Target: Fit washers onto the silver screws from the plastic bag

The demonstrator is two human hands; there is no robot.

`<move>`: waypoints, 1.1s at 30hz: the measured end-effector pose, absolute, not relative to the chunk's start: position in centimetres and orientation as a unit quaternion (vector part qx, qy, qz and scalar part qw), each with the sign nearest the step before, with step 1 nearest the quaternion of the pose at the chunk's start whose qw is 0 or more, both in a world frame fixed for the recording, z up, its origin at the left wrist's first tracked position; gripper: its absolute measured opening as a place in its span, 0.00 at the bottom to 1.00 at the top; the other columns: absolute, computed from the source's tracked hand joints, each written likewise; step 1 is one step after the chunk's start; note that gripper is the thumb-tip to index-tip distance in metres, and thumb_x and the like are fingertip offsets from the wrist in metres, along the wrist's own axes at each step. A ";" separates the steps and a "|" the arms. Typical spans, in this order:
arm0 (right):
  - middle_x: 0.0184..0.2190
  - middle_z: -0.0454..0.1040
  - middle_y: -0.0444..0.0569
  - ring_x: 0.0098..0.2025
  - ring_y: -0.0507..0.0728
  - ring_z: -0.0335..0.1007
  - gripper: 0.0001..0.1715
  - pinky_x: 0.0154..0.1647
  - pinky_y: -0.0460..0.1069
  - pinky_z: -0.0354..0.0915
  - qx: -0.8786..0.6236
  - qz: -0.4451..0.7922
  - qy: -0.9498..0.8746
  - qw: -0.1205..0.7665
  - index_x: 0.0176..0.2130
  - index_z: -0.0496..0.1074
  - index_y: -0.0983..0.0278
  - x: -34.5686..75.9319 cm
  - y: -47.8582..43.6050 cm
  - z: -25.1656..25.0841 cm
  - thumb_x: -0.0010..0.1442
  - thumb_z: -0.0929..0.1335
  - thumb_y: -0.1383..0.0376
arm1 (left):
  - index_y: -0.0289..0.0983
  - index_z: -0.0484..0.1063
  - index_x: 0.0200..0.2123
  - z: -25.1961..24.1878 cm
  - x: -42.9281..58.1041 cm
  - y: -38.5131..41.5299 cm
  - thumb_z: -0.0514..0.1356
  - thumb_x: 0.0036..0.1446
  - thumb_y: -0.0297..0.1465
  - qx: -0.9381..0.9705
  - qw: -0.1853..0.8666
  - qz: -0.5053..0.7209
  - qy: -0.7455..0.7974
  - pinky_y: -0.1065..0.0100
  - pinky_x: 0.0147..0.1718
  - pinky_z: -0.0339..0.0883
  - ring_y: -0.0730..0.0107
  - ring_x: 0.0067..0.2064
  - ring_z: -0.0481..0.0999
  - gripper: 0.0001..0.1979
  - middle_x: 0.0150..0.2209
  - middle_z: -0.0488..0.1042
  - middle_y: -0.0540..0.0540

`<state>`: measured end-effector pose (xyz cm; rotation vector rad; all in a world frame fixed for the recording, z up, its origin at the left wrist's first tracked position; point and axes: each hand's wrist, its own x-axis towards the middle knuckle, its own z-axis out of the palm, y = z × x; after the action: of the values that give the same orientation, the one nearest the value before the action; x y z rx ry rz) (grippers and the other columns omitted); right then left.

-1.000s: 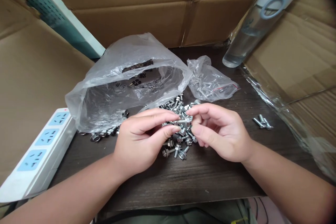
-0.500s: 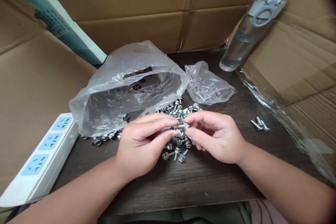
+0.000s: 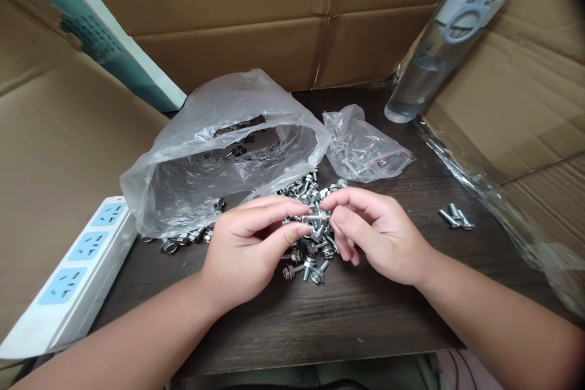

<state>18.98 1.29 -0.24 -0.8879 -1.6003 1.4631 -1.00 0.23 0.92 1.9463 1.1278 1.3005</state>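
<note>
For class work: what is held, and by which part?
The left hand pinches a bolt by the end nearer its palm; contact by the right hand is unclear.

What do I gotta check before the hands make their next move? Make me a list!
1. Left hand has a bolt: ok, it's between the thumb and fingers.
2. Right hand is touching that bolt: cannot tell, its fingertips are close to the bolt's end.
3. All loose bolts together: not ok, a few bolts lie on the right, apart from the main pile.
4. Big plastic bag is open: ok, its mouth faces the hands.
5. Water bottle is away from the power strip: ok, they're on opposite sides.
</note>
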 end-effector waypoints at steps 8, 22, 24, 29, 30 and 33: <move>0.26 0.70 0.43 0.18 0.47 0.67 0.09 0.17 0.42 0.67 -0.330 0.559 -0.620 0.441 0.41 0.69 0.66 18.6 0.7 -0.3 0.59 0.70 0.70 | 0.41 0.82 0.35 0.8 -1.0 0.4 0.68 0.50 0.24 0.696 0.316 0.491 0.418 0.72 0.37 0.78 0.68 0.35 0.81 0.09 0.35 0.82 0.48; 0.33 0.71 0.50 0.27 0.52 0.71 0.09 0.24 0.47 0.70 -0.290 0.349 -0.766 0.456 0.42 0.71 0.64 18.9 0.6 -1.3 0.62 0.66 0.74 | 0.40 0.80 0.41 1.1 -0.9 -0.1 0.65 0.54 0.23 0.741 0.261 0.466 0.407 0.74 0.32 0.75 0.72 0.33 0.79 0.12 0.35 0.81 0.46; 0.32 0.71 0.50 0.29 0.53 0.71 0.10 0.26 0.47 0.70 -0.287 0.328 -0.776 0.456 0.42 0.71 0.64 19.0 0.7 -1.3 0.62 0.66 0.75 | 0.39 0.81 0.40 1.1 -0.9 -0.1 0.65 0.54 0.23 0.742 0.265 0.465 0.404 0.74 0.32 0.75 0.72 0.33 0.79 0.11 0.35 0.81 0.46; 0.33 0.70 0.50 0.29 0.52 0.69 0.06 0.26 0.47 0.68 -0.305 0.349 -0.763 0.450 0.41 0.70 0.64 18.8 0.8 -1.1 0.63 0.66 0.72 | 0.38 0.80 0.37 1.2 -0.9 0.0 0.65 0.55 0.23 0.758 0.252 0.452 0.397 0.72 0.35 0.76 0.70 0.36 0.80 0.07 0.35 0.81 0.47; 0.33 0.69 0.50 0.28 0.52 0.69 0.05 0.26 0.47 0.68 -0.309 0.359 -0.757 0.450 0.41 0.70 0.65 18.7 0.8 -1.0 0.63 0.66 0.71 | 0.39 0.79 0.37 1.2 -0.9 0.1 0.64 0.55 0.23 0.765 0.242 0.452 0.390 0.72 0.36 0.76 0.70 0.36 0.80 0.08 0.35 0.81 0.47; 0.31 0.69 0.48 0.27 0.50 0.67 0.02 0.25 0.45 0.67 -0.315 0.401 -0.738 0.443 0.39 0.70 0.65 18.6 0.8 -0.9 0.64 0.67 0.68 | 0.39 0.78 0.39 1.0 -0.9 0.1 0.63 0.56 0.21 0.781 0.214 0.459 0.366 0.72 0.37 0.76 0.71 0.36 0.80 0.09 0.36 0.80 0.46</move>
<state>18.55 0.85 -0.86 -0.7804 -1.8291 0.9938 -0.93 0.10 0.98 2.1661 1.0143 1.2734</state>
